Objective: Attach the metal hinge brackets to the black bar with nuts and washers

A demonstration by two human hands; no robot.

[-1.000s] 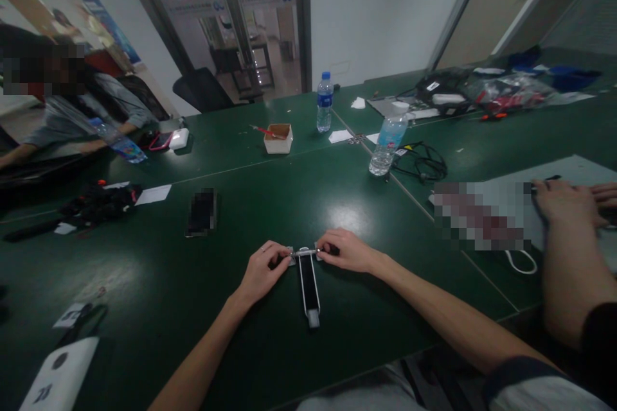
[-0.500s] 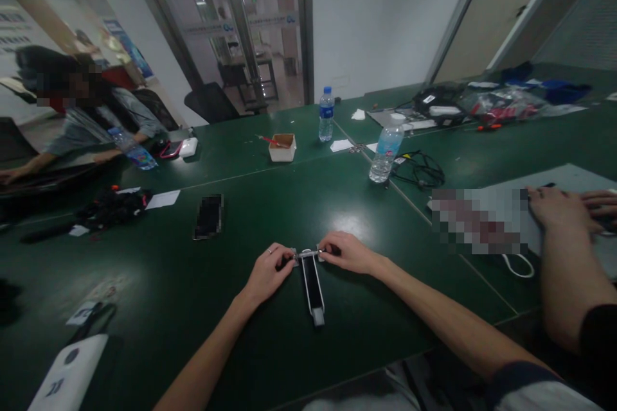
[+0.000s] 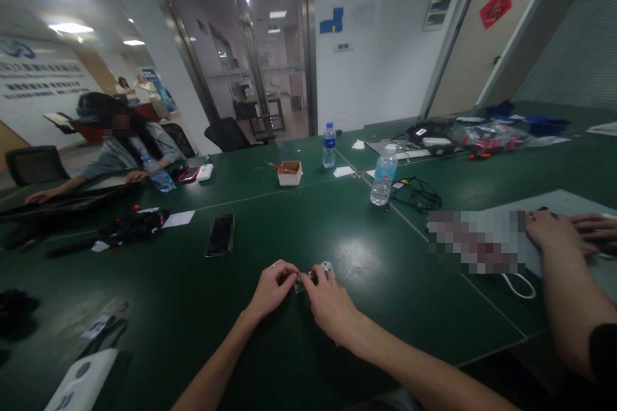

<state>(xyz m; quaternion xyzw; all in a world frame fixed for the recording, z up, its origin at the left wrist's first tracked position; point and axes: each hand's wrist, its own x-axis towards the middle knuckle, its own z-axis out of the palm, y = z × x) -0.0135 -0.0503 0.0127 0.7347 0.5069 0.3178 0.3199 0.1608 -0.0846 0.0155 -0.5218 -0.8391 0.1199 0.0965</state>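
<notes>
My left hand [image 3: 274, 288] is curled with its fingertips pinched on the left end of a small silver metal piece [image 3: 312, 272] lying on the green table [image 3: 366, 250]. My right hand [image 3: 329, 302] lies over the same piece from the near side, fingers bent down on it. The right hand hides the black strip with the white end that belongs to this piece. Both hands touch each other over the part.
A dark phone [image 3: 220, 236] lies beyond my left hand. Two water bottles [image 3: 382, 175] and a small white box [image 3: 290, 173] stand farther back, with black cables [image 3: 418, 193] beside them. Another person's hands [image 3: 554, 231] rest at the right; someone sits at far left [image 3: 126, 148].
The view has tilted upward. My right hand has moved from the right end of the metal piece to lie across it, covering the black strip. My left hand keeps its pinch.
</notes>
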